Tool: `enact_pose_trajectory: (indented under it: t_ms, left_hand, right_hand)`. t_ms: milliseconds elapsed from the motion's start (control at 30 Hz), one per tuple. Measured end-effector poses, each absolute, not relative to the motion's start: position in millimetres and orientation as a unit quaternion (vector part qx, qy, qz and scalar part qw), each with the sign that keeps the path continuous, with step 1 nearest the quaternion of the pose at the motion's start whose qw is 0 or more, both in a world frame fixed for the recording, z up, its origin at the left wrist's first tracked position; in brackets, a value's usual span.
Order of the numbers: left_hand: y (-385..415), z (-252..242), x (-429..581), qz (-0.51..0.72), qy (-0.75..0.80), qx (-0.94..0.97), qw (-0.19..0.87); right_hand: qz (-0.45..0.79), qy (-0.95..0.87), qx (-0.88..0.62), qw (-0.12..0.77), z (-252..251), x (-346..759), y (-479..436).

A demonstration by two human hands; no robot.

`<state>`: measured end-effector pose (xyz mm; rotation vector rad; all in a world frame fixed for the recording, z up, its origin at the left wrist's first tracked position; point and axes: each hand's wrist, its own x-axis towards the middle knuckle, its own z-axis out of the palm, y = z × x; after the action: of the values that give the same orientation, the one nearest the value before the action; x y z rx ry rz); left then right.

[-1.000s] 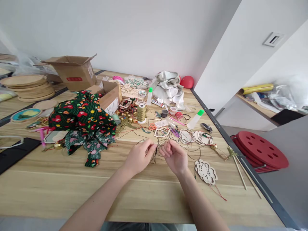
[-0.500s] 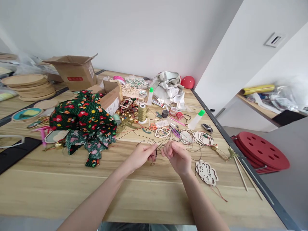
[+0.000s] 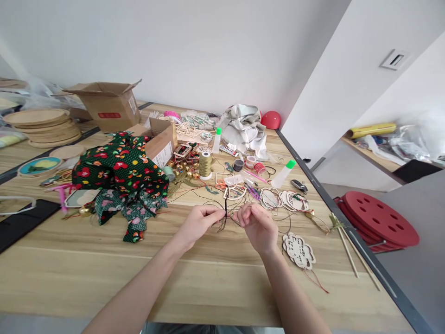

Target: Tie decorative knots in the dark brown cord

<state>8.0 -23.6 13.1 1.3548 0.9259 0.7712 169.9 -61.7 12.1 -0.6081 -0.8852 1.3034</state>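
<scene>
Between my hands a dark braided cord (image 3: 226,204) stands upright, with thin loose ends hanging below it. My left hand (image 3: 201,221) is closed, thumb and forefinger pinching the cord from the left. My right hand (image 3: 257,225) is closed too, its fingers curled on a thin dark strand that runs toward the cord. Just beyond lie a cut-out wooden piece (image 3: 235,192), orange scissors (image 3: 220,184) and loose dark threads. A flower-shaped wooden tag (image 3: 298,250) with writing and a red string lies right of my right hand.
A green patterned cloth (image 3: 120,171) and cardboard boxes (image 3: 111,111) lie at the left. A gold thread spool (image 3: 206,164), glue bottles (image 3: 283,174), ribbon rolls (image 3: 251,161) and a car key (image 3: 299,185) sit farther back. Two thin sticks (image 3: 358,255) lie along the right edge.
The dark cord now stands up clear of my left fingers, where before it lay mostly among them. My left hand has drawn slightly left; my right hand has barely moved.
</scene>
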Motion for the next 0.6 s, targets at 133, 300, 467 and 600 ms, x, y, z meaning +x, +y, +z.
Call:
enact_pose_trajectory:
  t_ms: [133, 300, 467, 600]
  left_hand:
    - [-23.3, 11.8, 7.6, 0.334, 0.403, 0.583, 0.622]
    - [-23.5, 14.0, 7.3, 0.324, 0.405, 0.57, 0.638]
    - [-24.7, 15.8, 9.4, 0.335, 0.406, 0.593, 0.609]
    - [-21.8, 9.6, 9.2, 0.377, 0.437, 0.595, 0.56]
  right_hand:
    - [0.581, -0.384, -0.271, 0.665, 11.8, 169.9, -61.6]
    - [0.584, -0.375, -0.264, 0.67, 11.6, 170.4, -61.4]
    - [0.575, -0.37, -0.283, 0.673, 11.6, 172.2, -58.9]
    - [0.543, -0.327, -0.413, 0.654, -0.3, 178.9, -50.7]
